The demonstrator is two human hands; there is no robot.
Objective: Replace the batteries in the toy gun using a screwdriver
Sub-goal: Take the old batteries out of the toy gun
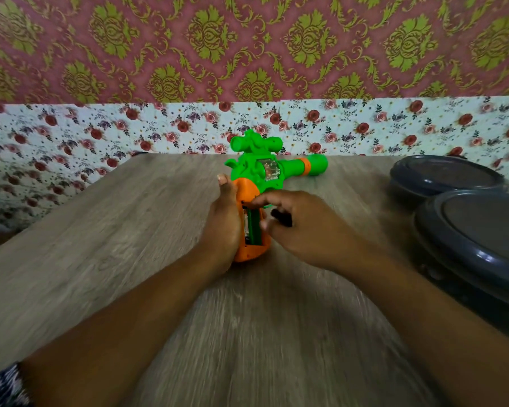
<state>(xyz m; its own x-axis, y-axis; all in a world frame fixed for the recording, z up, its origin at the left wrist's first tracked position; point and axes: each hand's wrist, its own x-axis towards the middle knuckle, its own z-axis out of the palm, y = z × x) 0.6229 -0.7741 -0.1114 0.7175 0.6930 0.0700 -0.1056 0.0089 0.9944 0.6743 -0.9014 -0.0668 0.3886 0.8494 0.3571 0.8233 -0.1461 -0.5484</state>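
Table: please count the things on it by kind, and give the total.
Toy gun: 1
Dark round lids: 2
Small black object in the right hand, blurred: 1
Total: 4

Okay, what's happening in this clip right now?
A person is working on a green and orange toy gun lying on a wooden table. The left hand grips the orange handle, whose battery compartment is open with a green battery showing. The right hand reaches over it, holding a small dark object, too blurred to identify. Two dark round lids sit at the right.
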